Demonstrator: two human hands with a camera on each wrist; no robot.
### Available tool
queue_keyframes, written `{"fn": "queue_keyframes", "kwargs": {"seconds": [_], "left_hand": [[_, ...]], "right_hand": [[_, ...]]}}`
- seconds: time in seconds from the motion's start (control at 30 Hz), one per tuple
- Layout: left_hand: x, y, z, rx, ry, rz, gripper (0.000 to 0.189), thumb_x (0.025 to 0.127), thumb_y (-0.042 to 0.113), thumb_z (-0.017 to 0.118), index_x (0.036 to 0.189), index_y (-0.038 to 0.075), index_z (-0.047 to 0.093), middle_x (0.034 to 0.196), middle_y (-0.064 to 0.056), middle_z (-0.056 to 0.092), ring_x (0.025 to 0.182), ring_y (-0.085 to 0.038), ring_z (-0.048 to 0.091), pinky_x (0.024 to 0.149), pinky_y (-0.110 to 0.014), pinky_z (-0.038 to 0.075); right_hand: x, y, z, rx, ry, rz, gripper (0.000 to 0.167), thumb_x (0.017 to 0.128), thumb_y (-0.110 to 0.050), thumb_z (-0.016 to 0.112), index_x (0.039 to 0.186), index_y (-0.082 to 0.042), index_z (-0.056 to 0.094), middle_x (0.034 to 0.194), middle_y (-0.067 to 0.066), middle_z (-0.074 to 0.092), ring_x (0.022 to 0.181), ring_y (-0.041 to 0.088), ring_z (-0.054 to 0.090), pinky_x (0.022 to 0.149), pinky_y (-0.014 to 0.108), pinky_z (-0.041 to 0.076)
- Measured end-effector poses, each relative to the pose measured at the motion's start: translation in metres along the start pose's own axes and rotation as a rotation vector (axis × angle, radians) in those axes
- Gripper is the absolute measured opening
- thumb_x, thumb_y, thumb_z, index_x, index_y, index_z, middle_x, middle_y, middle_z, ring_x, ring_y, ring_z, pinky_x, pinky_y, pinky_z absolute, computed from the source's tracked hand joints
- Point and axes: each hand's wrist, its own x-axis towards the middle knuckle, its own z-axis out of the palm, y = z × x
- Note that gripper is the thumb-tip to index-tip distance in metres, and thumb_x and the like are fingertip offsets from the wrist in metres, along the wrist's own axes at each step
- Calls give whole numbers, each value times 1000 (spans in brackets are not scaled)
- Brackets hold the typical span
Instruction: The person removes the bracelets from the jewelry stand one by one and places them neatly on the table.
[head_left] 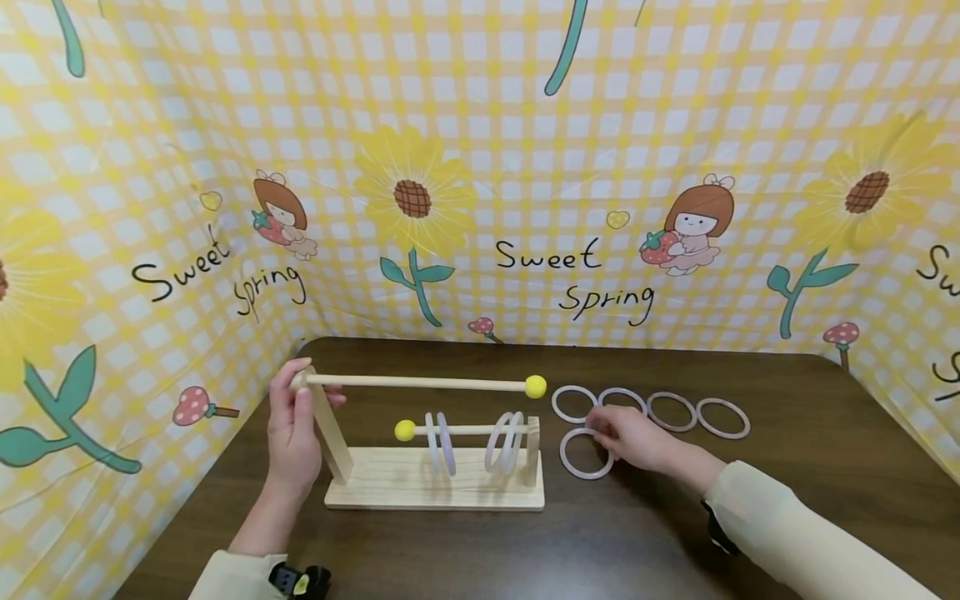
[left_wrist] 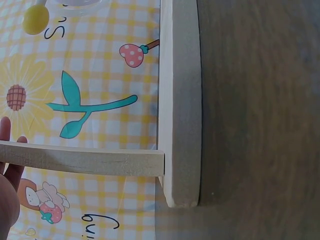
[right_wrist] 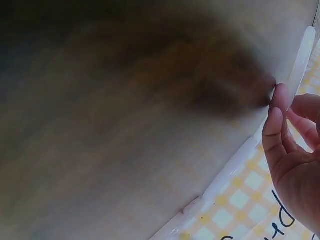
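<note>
My left hand (head_left: 294, 429) grips the top of the tall post (head_left: 332, 433) of a wooden stand, whose base (head_left: 435, 492) lies on the table. From that post an upper rod (head_left: 412, 382) runs right to a yellow ball (head_left: 536, 387). A lower rod (head_left: 468, 431) comes from the short right post (head_left: 533, 454) and ends in another yellow ball (head_left: 405, 430). Several pale translucent rings hang on it, in two groups. Right of the stand, my right hand (head_left: 630, 437) pinches the edge of a flat ring (head_left: 587, 477); the right wrist view shows fingers and thumb on its rim (right_wrist: 303, 57).
Behind the right hand, several more rings lie in a row on the dark wooden table (head_left: 637, 533), the rightmost ring (head_left: 723, 435) farthest from the stand. A yellow checked cloth (head_left: 465, 292) with printed flowers stands around the back and sides.
</note>
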Motion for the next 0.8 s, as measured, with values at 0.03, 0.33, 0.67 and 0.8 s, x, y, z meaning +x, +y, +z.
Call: {"fn": "queue_keyframes", "kwargs": {"seconds": [0.03, 0.33, 0.67, 0.8], "left_hand": [[0, 0, 0, -4, 0, 2, 33, 105, 3, 31, 132, -16, 29, 95, -10, 59, 81, -21, 62, 78, -22, 54], [0, 0, -1, 7, -4, 4, 33, 105, 3, 31, 132, -16, 29, 95, -7, 60, 81, -20, 62, 78, -22, 53], [0, -1, -1, -7, -14, 19, 33, 103, -2, 29, 133, -15, 29, 96, -6, 61, 82, -19, 62, 79, -22, 53], [0, -1, -1, -5, -14, 12, 33, 104, 1, 30, 133, -15, 29, 96, -7, 61, 82, -19, 62, 79, -22, 53]], "right_hand": [[1, 0, 0, -8, 5, -4, 13, 88, 9, 63, 96, 0, 60, 65, -6, 51, 50, 1, 50, 47, 21, 47], [6, 2, 4, -63, 41, 22, 15, 85, 7, 67, 90, -6, 60, 68, -6, 49, 49, 0, 49, 49, 21, 45], [9, -2, 4, -27, 32, 148, 13, 86, 5, 66, 91, -6, 60, 68, -4, 50, 48, 4, 51, 50, 23, 44], [11, -2, 3, -20, 34, 176, 12, 87, 5, 65, 92, -5, 60, 69, -4, 51, 48, 5, 52, 49, 23, 44]]}}
